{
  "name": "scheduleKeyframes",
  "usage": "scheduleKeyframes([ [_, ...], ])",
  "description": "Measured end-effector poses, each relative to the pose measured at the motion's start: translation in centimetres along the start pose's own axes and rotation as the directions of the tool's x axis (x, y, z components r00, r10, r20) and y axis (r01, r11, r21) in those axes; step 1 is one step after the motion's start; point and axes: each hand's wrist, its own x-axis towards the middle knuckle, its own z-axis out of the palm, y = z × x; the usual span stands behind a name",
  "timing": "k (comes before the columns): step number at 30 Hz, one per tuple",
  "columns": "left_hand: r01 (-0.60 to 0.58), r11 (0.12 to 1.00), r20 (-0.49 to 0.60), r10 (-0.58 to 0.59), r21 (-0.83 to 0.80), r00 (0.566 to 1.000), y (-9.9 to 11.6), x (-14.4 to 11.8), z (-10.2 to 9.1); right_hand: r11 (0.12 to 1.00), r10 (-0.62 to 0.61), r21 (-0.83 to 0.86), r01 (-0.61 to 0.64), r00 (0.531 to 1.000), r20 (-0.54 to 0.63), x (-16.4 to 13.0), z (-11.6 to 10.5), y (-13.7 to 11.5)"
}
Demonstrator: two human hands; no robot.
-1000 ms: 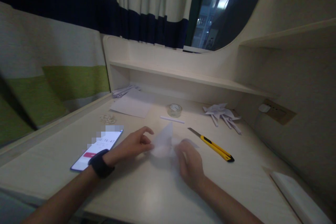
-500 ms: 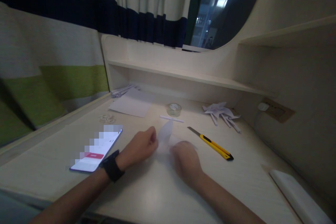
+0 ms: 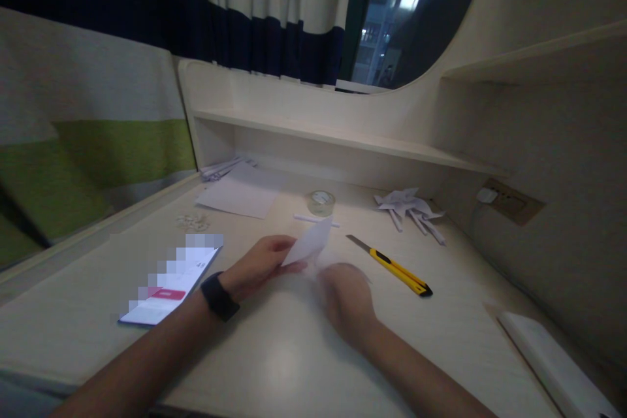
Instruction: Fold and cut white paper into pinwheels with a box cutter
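Note:
A folded piece of white paper (image 3: 309,243) is between my two hands above the desk. My left hand (image 3: 267,264), with a dark watch (image 3: 219,296) on its wrist, grips the paper's left side between thumb and fingers. On the right side, my right hand (image 3: 345,297) is curled against the paper; its fingers are blurred and partly hidden. Just beyond the paper lie a thin white paper stick (image 3: 316,219) and a roll of clear tape (image 3: 321,203). A yellow utility knife (image 3: 399,271), blade out, rests to the right of my right hand.
A lit phone (image 3: 171,287) lies left of my left hand, with small white bits (image 3: 192,222) behind it. White sheets (image 3: 240,191) and paper sticks (image 3: 225,168) are at the back left. Paper pinwheels (image 3: 407,204) lie at the back right. A shelf (image 3: 313,137) spans the back.
My left hand has opened out from a tighter curl and now grips lower on the paper, which shows larger and more tilted. My right hand stays in about the same place.

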Motion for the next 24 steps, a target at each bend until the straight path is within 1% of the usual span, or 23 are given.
scheduleKeyframes([
  [2, -0.003, 0.999, 0.055, 0.006, -0.053, 0.998, -0.1, -0.1, -0.1, 0.999, 0.031, 0.03, -0.031, 1.0, 0.002, 0.1, 0.0, 0.0],
  [4, 0.0, 0.999, 0.045, 0.002, -0.049, 0.999, -0.6, -0.1, -0.3, 0.996, 0.048, 0.069, -0.047, 0.999, -0.012, 0.3, -0.2, -0.2],
  [6, -0.026, 0.998, 0.022, 0.025, 0.049, 0.999, -1.1, -0.1, -0.6, 0.99, 0.063, 0.126, -0.058, 0.998, -0.028, 0.5, -0.3, -0.3],
  [7, -0.054, 0.992, 0.031, 0.051, 0.116, 0.998, -1.2, -0.1, -0.7, 0.985, 0.074, 0.158, -0.068, 0.997, -0.033, 0.6, -0.4, -0.4],
  [8, -0.095, 0.98, 0.054, 0.087, 0.176, 0.995, -1.2, -0.2, -0.9, 0.978, 0.092, 0.189, -0.083, 0.995, -0.035, 0.6, -0.5, -0.4],
  [10, -0.198, 0.95, 0.136, 0.168, 0.244, 0.976, -1.0, -0.5, -1.1, 0.958, 0.149, 0.252, -0.138, 0.989, -0.024, 0.7, -0.6, -0.4],
  [13, -0.313, 0.912, 0.264, 0.244, 0.265, 0.933, -0.3, -1.1, -1.3, 0.903, 0.254, 0.349, -0.252, 0.966, 0.041, 0.9, -0.8, -0.3],
  [15, -0.341, 0.892, 0.315, 0.246, 0.296, 0.917, 0.1, -1.4, -1.6, 0.858, 0.303, 0.407, -0.313, 0.949, 0.089, 1.3, -1.0, -0.3],
  [19, -0.372, 0.835, 0.353, 0.233, 0.406, 0.906, 0.3, -1.4, -2.0, 0.776, 0.366, 0.49, -0.397, 0.916, 0.162, 2.2, -1.5, -0.4],
  [22, -0.439, 0.739, 0.354, 0.285, 0.51, 0.891, 0.1, -1.0, -2.0, 0.734, 0.39, 0.516, -0.442, 0.896, 0.212, 2.4, -1.5, -0.3],
  [24, -0.464, 0.674, 0.339, 0.32, 0.575, 0.885, 0.0, -0.7, -1.8, 0.692, 0.404, 0.532, -0.489, 0.872, 0.276, 2.4, -1.3, 0.2],
])
